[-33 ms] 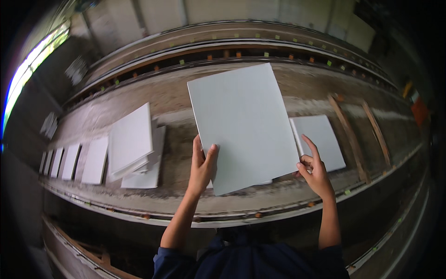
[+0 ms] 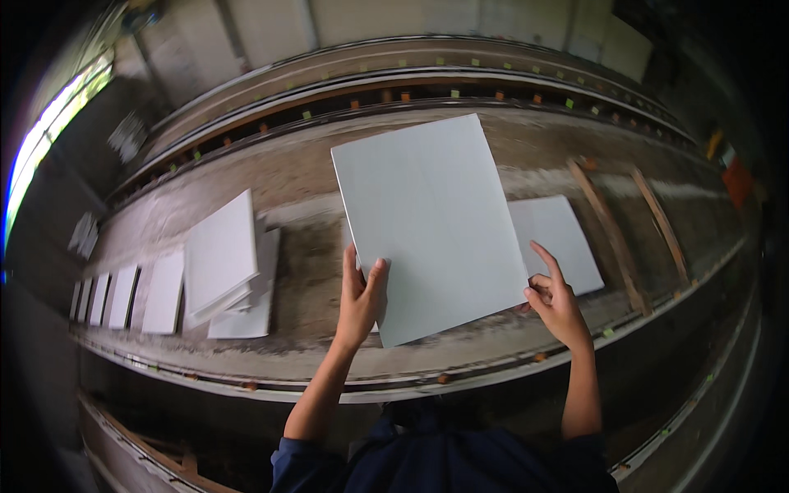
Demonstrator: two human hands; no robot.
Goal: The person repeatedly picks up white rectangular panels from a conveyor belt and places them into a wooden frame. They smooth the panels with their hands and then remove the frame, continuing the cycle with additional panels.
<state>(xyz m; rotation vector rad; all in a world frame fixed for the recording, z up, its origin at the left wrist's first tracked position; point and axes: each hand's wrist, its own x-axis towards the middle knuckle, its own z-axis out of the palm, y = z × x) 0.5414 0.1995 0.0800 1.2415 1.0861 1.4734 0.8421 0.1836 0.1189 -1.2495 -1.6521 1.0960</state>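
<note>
Over the bench, your left hand and right hand pinch a white panel at its left and right edges.

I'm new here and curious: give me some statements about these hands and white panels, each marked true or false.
1. The left hand and right hand hold the same large panel. True.
2. Every finger of the right hand is curled round the panel's edge. False: its index finger is extended.
3. Two wooden strips lie on the long bench, to the right of the held panel. True.
4. The stack of panels on the left is dark brown. False: that stack is white.
5. The left thumb is on the panel's upward face. True.
</note>
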